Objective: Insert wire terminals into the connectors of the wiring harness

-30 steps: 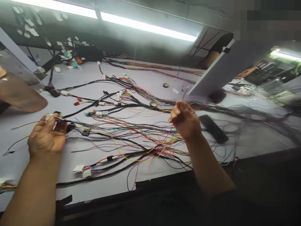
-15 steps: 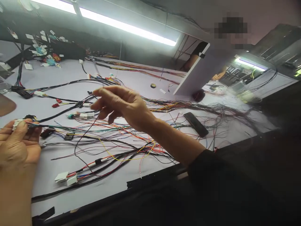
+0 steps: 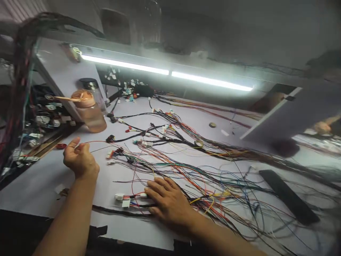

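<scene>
My left hand is raised over the left part of the table, fingers curled in a pinch. A thin red wire runs from its fingertips rightward to the wiring. My right hand lies palm down on a bundle of wires, its fingers stretched out over them. White connectors stick out to the left of that hand, on red and black leads. Between the hands, a white and orange connector lies beside a dark connector. What is under my right palm is hidden.
A pinkish bottle stands at the back left, before a clear bottle. A black phone-like slab lies on the right among loose wires. Tape rolls sit farther back. A grey partition rises at the right.
The view has turned left. My left hand has let go of the white connector and now pinches a red wire. My right hand has come down from mid-air onto the wires.
</scene>
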The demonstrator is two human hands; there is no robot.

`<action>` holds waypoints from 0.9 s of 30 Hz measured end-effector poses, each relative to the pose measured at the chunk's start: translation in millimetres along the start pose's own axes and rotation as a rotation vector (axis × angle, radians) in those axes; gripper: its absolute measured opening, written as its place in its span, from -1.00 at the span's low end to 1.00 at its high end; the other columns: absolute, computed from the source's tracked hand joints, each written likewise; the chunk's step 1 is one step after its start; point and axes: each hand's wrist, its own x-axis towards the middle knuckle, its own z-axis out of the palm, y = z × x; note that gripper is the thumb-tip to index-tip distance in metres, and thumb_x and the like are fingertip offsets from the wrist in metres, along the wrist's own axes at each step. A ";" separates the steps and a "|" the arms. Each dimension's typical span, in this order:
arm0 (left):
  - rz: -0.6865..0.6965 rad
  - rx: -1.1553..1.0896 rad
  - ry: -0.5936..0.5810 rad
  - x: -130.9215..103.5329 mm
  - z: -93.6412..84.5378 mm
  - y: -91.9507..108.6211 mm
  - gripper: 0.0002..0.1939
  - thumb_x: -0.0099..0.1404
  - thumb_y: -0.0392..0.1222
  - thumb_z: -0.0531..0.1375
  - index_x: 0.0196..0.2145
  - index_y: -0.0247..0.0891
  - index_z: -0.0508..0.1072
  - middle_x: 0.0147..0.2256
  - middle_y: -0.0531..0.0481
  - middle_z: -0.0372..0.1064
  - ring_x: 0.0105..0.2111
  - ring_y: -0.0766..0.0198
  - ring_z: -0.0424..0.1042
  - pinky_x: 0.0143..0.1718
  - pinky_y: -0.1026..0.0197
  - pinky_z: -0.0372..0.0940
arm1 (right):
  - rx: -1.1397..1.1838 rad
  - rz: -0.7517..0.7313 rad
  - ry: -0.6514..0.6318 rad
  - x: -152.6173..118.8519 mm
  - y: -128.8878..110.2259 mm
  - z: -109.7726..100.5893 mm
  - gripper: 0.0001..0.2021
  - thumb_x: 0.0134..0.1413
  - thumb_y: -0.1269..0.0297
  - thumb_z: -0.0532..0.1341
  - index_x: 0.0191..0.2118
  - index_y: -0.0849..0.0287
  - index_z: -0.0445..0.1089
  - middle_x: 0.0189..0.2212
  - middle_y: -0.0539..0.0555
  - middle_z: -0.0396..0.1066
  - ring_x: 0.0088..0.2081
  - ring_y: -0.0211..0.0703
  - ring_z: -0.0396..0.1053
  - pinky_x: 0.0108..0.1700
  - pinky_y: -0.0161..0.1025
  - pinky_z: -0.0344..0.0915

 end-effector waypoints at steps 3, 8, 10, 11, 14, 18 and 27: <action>-0.021 -0.029 0.057 -1.0 -1.4 -1.4 -0.56 -0.04 -0.26 0.19 -0.13 -0.37 0.40 -0.34 0.02 0.21 -0.37 0.33 0.21 -0.06 0.10 0.25 | -0.018 -0.016 0.000 0.2 -1.9 -1.5 -0.53 0.30 0.03 0.09 0.26 -0.02 0.16 0.26 -0.01 0.21 0.28 -0.06 0.10 0.31 -0.01 0.02; 0.006 0.061 0.004 -9.2 1.6 -6.9 -0.55 0.00 -0.24 0.15 -0.09 -0.33 0.40 -0.33 0.00 0.27 -0.38 0.31 0.26 -0.15 0.14 0.29 | -0.025 -0.020 0.026 -1.1 -2.0 1.8 -0.54 0.31 0.07 0.10 0.27 -0.03 0.15 0.24 0.00 0.23 0.26 -0.04 0.14 0.31 0.03 0.02; 0.036 0.146 -0.032 -11.3 3.3 -7.7 -0.53 0.03 -0.23 0.10 -0.05 -0.33 0.38 -0.28 -0.05 0.30 -0.34 0.26 0.31 -0.14 0.13 0.30 | -0.020 -0.015 0.040 -2.4 -2.2 5.4 -0.54 0.31 0.06 0.09 0.27 -0.04 0.15 0.23 0.00 0.24 0.26 -0.03 0.14 0.31 0.05 0.02; 0.056 0.195 -0.066 -12.0 4.9 -7.5 -0.52 0.05 -0.23 0.08 -0.03 -0.33 0.37 -0.25 -0.08 0.33 -0.30 0.23 0.33 -0.13 0.12 0.30 | -0.014 -0.014 0.054 -2.9 -2.3 7.2 -0.55 0.31 0.06 0.09 0.26 -0.05 0.15 0.23 -0.01 0.25 0.26 -0.03 0.14 0.31 0.06 0.01; 0.147 0.366 -0.256 -12.4 14.6 -5.0 -0.54 0.10 -0.21 0.07 -0.03 -0.29 0.40 -0.11 -0.18 0.39 -0.16 0.12 0.38 -0.05 0.06 0.28 | 0.003 -0.018 0.108 -3.2 -2.5 11.6 -0.56 0.30 0.05 0.08 0.24 -0.05 0.17 0.20 -0.01 0.29 0.25 -0.04 0.15 0.31 0.05 0.01; 0.311 0.668 -0.574 -5.7 37.6 0.3 -0.66 0.02 -0.19 0.20 -0.19 -0.18 0.54 -0.04 -0.19 0.44 0.05 -0.16 0.27 0.13 -0.19 0.04 | 0.008 -0.022 0.143 -2.3 -2.5 12.6 -0.56 0.29 0.04 0.09 0.23 -0.03 0.18 0.17 0.01 0.31 0.23 -0.03 0.16 0.30 0.07 0.02; 0.563 1.071 -0.940 35.6 74.7 21.4 -0.83 0.07 -0.06 0.23 -0.52 -0.20 0.46 -0.48 -0.12 0.43 -0.18 -0.06 0.41 0.10 -0.16 0.00 | 0.017 -0.034 0.159 0.3 -1.2 6.9 -0.60 0.31 0.04 0.06 0.19 0.00 0.18 0.13 0.03 0.34 0.20 -0.03 0.18 0.28 0.09 0.01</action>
